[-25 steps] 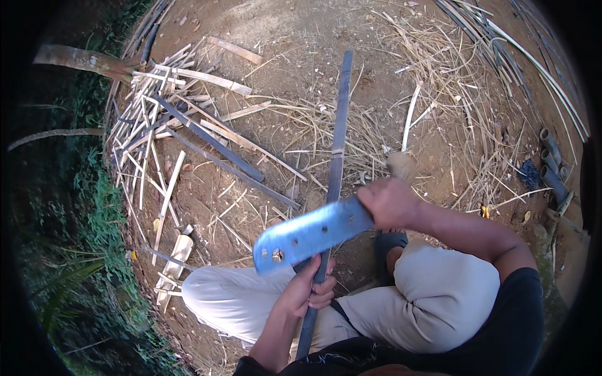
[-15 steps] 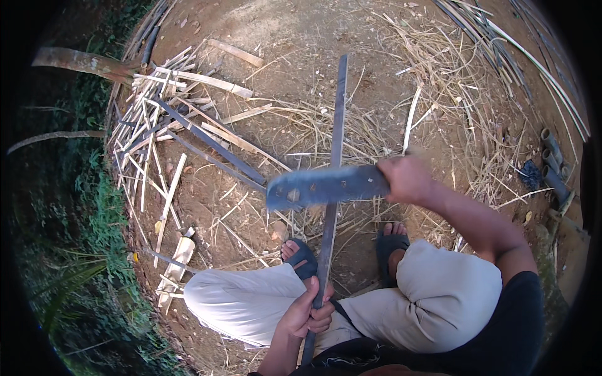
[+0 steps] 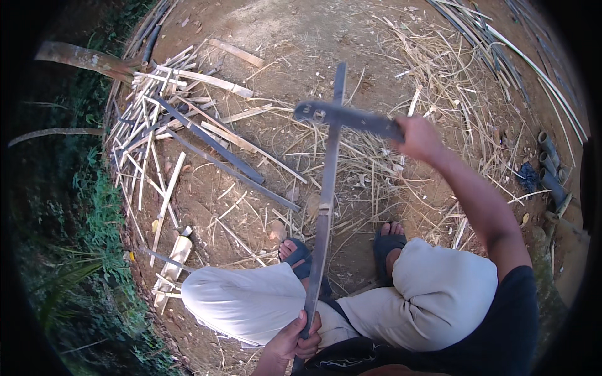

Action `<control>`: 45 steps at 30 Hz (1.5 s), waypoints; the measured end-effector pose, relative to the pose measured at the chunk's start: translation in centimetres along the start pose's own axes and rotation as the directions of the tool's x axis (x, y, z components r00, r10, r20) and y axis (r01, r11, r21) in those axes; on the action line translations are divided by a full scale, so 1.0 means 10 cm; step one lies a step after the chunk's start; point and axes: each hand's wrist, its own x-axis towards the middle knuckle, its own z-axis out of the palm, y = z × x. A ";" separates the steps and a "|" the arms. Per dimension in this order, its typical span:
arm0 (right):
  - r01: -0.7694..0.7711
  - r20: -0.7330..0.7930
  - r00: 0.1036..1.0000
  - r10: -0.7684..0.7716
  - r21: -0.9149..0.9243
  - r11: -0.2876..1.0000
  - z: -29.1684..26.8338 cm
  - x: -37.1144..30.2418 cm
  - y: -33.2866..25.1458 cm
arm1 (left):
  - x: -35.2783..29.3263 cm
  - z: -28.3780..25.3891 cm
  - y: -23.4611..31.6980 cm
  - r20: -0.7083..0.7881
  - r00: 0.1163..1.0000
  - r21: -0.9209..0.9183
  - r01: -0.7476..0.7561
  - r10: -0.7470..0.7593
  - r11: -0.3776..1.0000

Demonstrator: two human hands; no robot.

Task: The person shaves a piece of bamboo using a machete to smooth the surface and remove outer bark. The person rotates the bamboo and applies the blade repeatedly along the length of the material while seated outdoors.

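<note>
A long dark bamboo strip (image 3: 328,169) runs from my lap out between my feet, its far tip past the blade. My left hand (image 3: 293,339) is closed around its near end, close to my waist. In my closed right hand (image 3: 421,139) is a broad dark machete (image 3: 371,122) with holes near its tip. The blade lies across the far part of the strip, pointing left; whether it touches the strip I cannot tell. A pale nick shows at a joint midway along the strip. The machete's handle is hidden in my fist.
Split bamboo pieces (image 3: 164,182) lie heaped on the left beside greenery and a tree trunk (image 3: 88,59). Thin pale shavings (image 3: 439,69) litter the ground ahead and right. Bamboo tubes (image 3: 550,166) lie at the far right. My sandalled feet (image 3: 296,252) flank the strip.
My right hand and the machete have moved away from me, toward the strip's far end. The strip has come slightly nearer with my left hand, and its nicked joint is now uncovered.
</note>
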 end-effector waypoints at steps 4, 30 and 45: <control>-0.064 -0.122 0.989 0.086 0.173 0.983 -0.12 0.17 0.13 | -0.08 0.16 -0.04 -0.101 0.995 0.048 0.026 -0.021 0.998; 0.314 0.278 0.899 -0.339 0.131 0.940 0.77 -0.76 -0.53 | 1.02 0.00 0.73 0.027 0.997 0.009 0.067 -0.067 0.998; 0.046 0.446 0.895 0.001 -0.095 0.994 1.12 -0.36 0.37 | 1.15 -0.11 0.42 -0.138 0.990 0.152 0.061 -0.040 0.986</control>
